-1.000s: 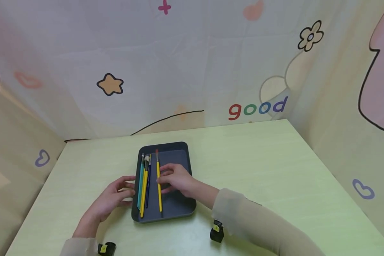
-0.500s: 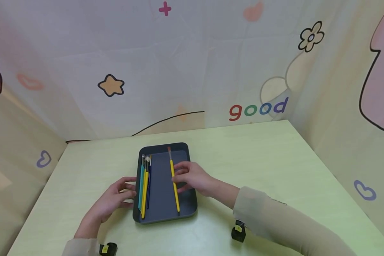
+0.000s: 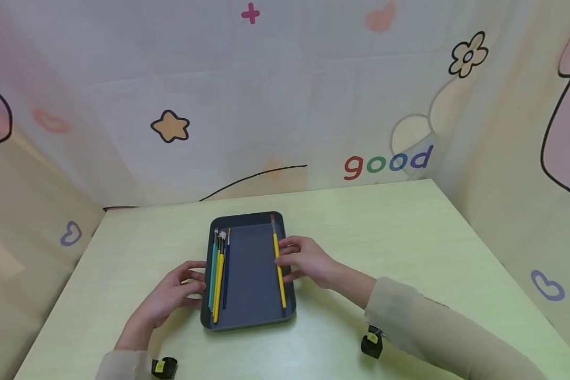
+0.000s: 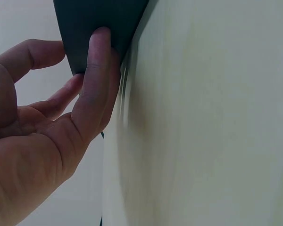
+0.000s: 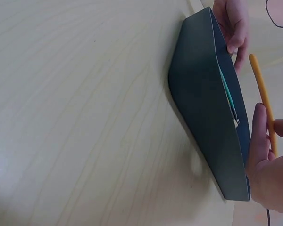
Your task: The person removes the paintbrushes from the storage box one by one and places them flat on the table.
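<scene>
In the head view, my right hand point(image 3: 311, 261) pinches a yellow paintbrush point(image 3: 280, 274) with reddish bristles by its handle. The right wrist view shows this brush point(image 5: 263, 87) raised above the rim, over the right side of a dark grey tray point(image 3: 252, 258). My left hand point(image 3: 171, 293) touches the tray's left wall, its fingers point(image 4: 98, 70) laid loosely against the outside in the left wrist view. Along the left inside of the tray lie teal brushes point(image 3: 212, 279), yellow-handled brushes point(image 3: 218, 287) and a dark blue brush point(image 3: 226, 274), bristles toward the far end.
The tray stands on a pale wooden table point(image 3: 385, 232). A printed cloth point(image 3: 247, 105) hangs behind the table and along both sides. Small black blocks with yellow labels hang at the left wrist point(image 3: 164, 368) and the right wrist point(image 3: 372, 342).
My right hand has carried the yellow paintbrush rightward, from the tray's middle to its right side. My left hand stays against the tray's left wall, and the other brushes lie as before.
</scene>
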`<control>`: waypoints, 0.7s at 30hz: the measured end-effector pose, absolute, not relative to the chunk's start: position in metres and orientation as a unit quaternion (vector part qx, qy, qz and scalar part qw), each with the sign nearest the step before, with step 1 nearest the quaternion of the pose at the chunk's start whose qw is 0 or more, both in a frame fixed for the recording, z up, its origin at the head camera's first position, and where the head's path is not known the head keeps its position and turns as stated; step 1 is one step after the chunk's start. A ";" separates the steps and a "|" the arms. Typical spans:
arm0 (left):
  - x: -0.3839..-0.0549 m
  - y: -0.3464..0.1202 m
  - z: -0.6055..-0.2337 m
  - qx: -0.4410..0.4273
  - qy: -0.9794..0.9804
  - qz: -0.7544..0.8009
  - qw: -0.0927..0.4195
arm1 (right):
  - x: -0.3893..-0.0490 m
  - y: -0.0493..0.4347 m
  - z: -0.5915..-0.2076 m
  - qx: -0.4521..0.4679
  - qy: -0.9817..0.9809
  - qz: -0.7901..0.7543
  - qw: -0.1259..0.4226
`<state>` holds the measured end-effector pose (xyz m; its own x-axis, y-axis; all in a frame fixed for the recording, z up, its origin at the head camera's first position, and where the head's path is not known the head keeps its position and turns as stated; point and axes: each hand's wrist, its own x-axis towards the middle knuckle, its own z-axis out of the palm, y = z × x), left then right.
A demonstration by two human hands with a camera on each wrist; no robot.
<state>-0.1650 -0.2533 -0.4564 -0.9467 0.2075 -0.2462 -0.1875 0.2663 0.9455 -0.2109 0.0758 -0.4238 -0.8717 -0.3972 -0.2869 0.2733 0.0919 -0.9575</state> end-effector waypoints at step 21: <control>-0.163 -0.252 -0.454 0.002 0.782 0.602 0.160 | -0.224 0.112 -0.446 -0.027 0.725 -0.643 0.247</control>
